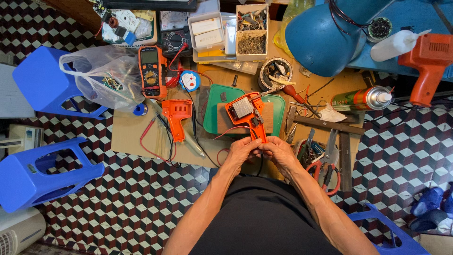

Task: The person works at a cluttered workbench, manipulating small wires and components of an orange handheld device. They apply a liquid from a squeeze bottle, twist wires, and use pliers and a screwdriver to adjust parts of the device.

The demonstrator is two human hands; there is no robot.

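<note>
From the head view, looking straight down, both hands meet at the butt of an orange pistol-shaped tool (246, 115), seemingly a soldering gun with its casing opened. The left hand (241, 150) and right hand (277, 150) have their fingers (257, 145) curled close together round the bottom of the grip, pinching it from either side; whether they also pinch the thin wires there I cannot tell. The tool's body lies just beyond the fingers, resting on a small wooden board (269, 118) atop a green tray (214, 101), with a grey block exposed in its open shell. I judge it light in its plastic shell but top-heavy where that block sits, stiff yet brittle at the shell edges, and the loose red wire (226, 132) trailing left of the fingers looks easy to snag or tear. The grip seems the safest place to hold it, away from the bare innards. A second orange shell half (177, 115) lies well to the left of the fingers, an orange multimeter (151, 71) farther beyond it. Right of the fingers lie red-handled pliers (325, 172) and a spray can (361, 98). The brown board floor mat (130, 132) serves as the work surface.
</note>
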